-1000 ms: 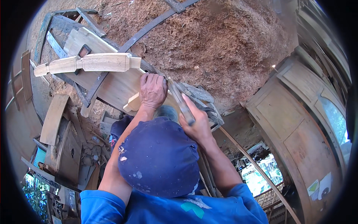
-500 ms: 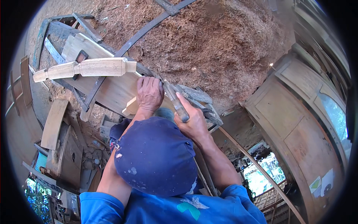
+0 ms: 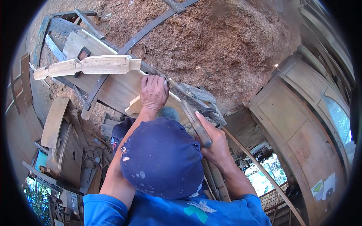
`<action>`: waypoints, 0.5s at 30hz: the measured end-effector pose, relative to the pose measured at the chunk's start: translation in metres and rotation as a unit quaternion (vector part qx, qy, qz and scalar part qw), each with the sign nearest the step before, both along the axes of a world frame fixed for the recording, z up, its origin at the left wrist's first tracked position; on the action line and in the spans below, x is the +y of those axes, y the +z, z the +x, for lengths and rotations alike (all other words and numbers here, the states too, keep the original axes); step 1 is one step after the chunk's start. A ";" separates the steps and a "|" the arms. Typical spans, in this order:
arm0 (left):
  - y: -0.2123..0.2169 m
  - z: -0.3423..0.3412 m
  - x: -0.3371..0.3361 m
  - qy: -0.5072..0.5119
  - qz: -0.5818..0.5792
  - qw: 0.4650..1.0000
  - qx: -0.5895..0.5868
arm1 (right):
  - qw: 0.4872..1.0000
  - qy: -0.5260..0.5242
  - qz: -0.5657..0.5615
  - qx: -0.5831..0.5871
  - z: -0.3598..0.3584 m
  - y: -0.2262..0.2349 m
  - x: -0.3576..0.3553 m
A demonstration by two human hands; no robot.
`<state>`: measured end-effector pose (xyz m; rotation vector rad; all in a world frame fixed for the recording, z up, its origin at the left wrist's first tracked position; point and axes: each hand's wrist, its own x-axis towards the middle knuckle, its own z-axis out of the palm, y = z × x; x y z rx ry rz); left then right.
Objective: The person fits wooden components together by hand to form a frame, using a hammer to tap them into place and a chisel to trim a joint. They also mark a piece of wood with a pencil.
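**Right fingers (image 3: 203, 121) closed around a long tool (image 3: 197, 126)**

The tool slants forward from them toward the left fingers (image 3: 151, 81), which curl down at the right end of the pale board (image 3: 122, 88); whether they grip anything, I cannot tell. Left of these lies a shaped wooden piece (image 3: 103, 64); shavings (image 3: 222, 49) spread beyond.

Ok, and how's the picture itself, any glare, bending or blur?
Head view: the opening at lower right is glaring, near white; head view: the door at right bows with the fisheye, and the corners are black; head view: the shavings go hazy toward the upper right, while the cap and the tool have readable outlines.
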<state>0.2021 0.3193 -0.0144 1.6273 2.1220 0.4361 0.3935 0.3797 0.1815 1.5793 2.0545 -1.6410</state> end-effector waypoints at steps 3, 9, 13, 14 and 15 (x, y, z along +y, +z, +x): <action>0.002 0.001 0.005 -0.005 -0.003 1.000 -0.002 | 0.998 -0.041 -0.048 -0.017 -0.006 0.003 0.005; -0.001 0.002 0.008 0.000 0.022 1.000 -0.015 | 0.992 -0.025 -0.091 -0.085 -0.043 -0.049 0.018; 0.001 0.003 0.001 0.000 -0.002 1.000 -0.005 | 1.000 -0.015 -0.013 0.004 -0.001 0.003 0.001; 0.001 0.002 0.004 -0.002 0.005 1.000 -0.002 | 0.999 -0.029 -0.045 -0.007 -0.001 0.005 0.003; 0.000 -0.001 0.007 -0.002 0.004 1.000 -0.001 | 0.996 -0.043 -0.077 -0.017 -0.002 0.004 0.004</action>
